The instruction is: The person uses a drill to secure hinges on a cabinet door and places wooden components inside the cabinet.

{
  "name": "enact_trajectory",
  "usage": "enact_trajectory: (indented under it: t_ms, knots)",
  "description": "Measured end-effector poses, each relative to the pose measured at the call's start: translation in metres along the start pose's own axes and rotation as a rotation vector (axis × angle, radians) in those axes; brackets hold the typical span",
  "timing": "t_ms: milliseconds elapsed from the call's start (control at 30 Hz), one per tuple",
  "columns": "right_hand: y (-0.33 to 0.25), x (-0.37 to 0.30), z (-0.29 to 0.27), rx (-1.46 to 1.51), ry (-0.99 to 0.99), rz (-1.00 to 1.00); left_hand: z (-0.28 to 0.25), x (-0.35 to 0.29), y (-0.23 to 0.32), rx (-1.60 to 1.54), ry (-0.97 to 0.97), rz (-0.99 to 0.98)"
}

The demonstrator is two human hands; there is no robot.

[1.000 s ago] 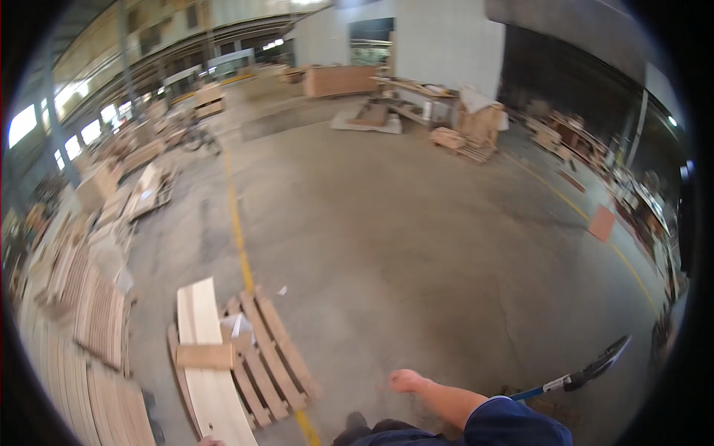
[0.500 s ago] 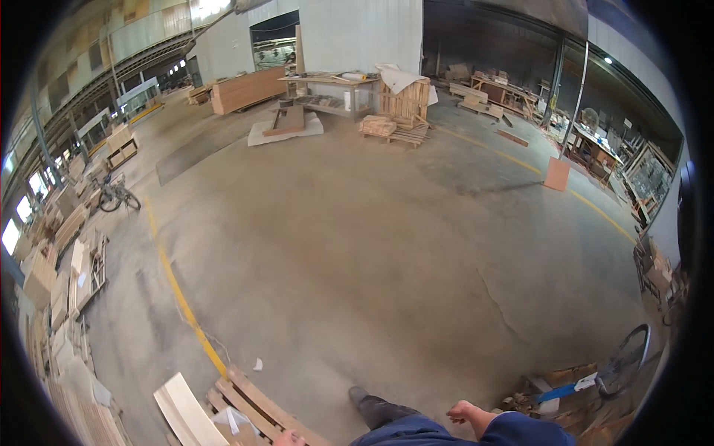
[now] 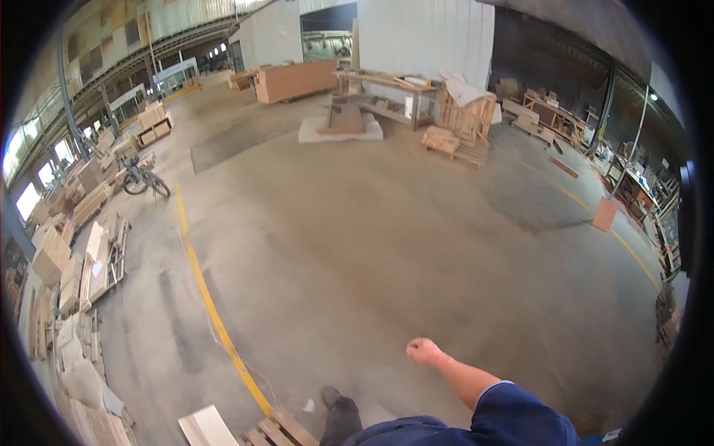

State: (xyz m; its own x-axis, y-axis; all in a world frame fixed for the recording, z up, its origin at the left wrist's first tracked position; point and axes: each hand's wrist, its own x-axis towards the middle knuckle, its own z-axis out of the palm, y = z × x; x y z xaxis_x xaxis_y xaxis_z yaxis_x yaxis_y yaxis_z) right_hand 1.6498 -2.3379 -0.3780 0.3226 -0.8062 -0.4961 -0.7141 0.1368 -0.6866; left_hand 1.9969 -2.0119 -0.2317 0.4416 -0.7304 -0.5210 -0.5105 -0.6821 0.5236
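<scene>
My right hand (image 3: pixel 425 351) is stretched out ahead over the concrete floor (image 3: pixel 357 245), its fingers curled in a loose fist. Nothing shows in it, and it touches nothing. A dark blue short sleeve (image 3: pixel 520 412) covers the upper part of that arm. My left hand is out of the picture. One dark shoe (image 3: pixel 331 395) shows below, beside a small white scrap (image 3: pixel 309 406) on the floor. Close by at the lower edge are a wooden pallet (image 3: pixel 279 432) and some pale boards (image 3: pixel 207 427).
A yellow line (image 3: pixel 216 316) runs along the left, past a bicycle (image 3: pixel 145 181) and stacked timber (image 3: pixel 93 260). Ahead stand a reddish-brown crate (image 3: pixel 297 80), a workbench (image 3: pixel 387 80) and a wooden crate (image 3: pixel 461 111). A brown panel (image 3: pixel 605 214) stands at right.
My right hand has swung forward and leftward. My left hand has left the picture at the lower edge. The view has turned left and moved ahead; the wheel and blue part at lower right are mostly gone.
</scene>
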Motion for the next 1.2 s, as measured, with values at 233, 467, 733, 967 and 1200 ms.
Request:
enact_trajectory:
  t_ms: [233, 467, 733, 967, 1200]
  knots:
    - [-0.114, 0.114, 0.104, -0.341, -0.416, 0.119, -0.164, 0.171, -0.003, -0.061, 0.047, -0.01]
    - [-0.234, 0.268, 0.162, -0.307, -0.553, 0.223, -0.294, 0.357, -0.011, -0.096, 0.026, 0.004]
    - [-0.414, 0.554, 0.226, -0.875, -0.508, -0.209, -0.458, 0.545, -0.07, -0.211, 0.098, -0.161]
    - [-0.725, 0.72, 0.358, -0.527, -0.392, -0.405, -0.586, 0.664, -0.162, -0.359, 0.206, -0.392]
    - [-0.839, 0.831, 0.479, -0.744, -0.434, -0.398, -0.691, 0.807, -0.275, -0.482, 0.16, -0.539]
